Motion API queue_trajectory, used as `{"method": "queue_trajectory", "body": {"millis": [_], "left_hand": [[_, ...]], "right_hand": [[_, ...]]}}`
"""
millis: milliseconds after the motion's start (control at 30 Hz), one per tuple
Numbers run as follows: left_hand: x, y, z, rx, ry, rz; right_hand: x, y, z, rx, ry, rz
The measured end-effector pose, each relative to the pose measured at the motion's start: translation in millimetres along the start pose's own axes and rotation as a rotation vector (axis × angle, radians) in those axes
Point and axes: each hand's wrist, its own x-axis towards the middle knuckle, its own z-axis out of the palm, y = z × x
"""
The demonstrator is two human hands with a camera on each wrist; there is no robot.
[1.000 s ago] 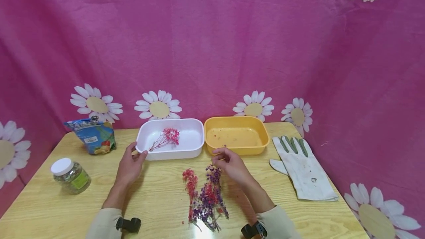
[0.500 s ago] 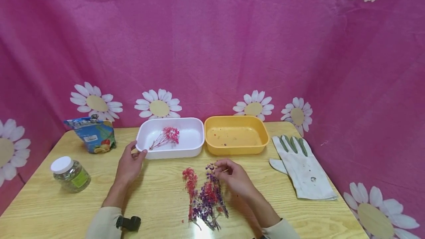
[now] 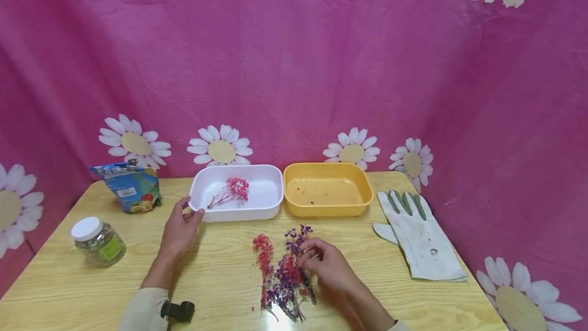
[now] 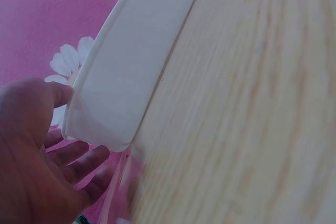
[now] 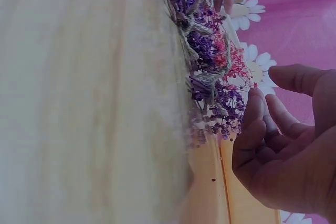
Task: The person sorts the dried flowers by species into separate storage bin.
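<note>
Left hand (image 3: 181,228) holds the near-left corner of a glossy white tray (image 3: 250,214) between thumb and fingers; the right hand (image 3: 325,265), loosely curled around nothing, is just beside the dried flowers (image 3: 284,290) on the table (image 3: 222,280). Deep purple and pinkish-red, they have tiny clustered heads, thin stems and pale twine (image 5: 197,27). One pink sprig (image 3: 237,188) lies inside the tray.

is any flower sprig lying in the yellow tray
No, the yellow tray holds only a few small bits, while a pink sprig lies in the white tray.
</note>
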Motion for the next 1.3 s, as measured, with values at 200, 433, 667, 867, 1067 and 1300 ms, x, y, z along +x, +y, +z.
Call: {"method": "queue_trajectory", "body": {"millis": [200,433,667,867,1067,1300], "left_hand": [[1.1,-0.7,-0.8,0.000,-0.003,-0.004],[2.6,-1.7,0.5,0.014,-0.014,0.015],[2.7,-2.3,0.3,0.008,-0.010,0.024],[2.0,-2.6,0.0,0.018,-0.004,0.025],[2.0,-3.1,0.0,0.025,0.002,0.029],[0.9,-4.0,0.0,0.032,-0.001,0.039]], "right_hand": [[-3.1,0,1,-0.096,-0.050,0.013],[-7.3,3,4,-0.152,-0.121,0.012],[-9.7,3,6,-0.257,-0.125,0.010],[-9.4,4,8,-0.388,-0.110,-0.039],[-10.0,4,10,-0.418,-0.100,-0.077],[-11.8,5,10,-0.416,-0.104,-0.093]]}}
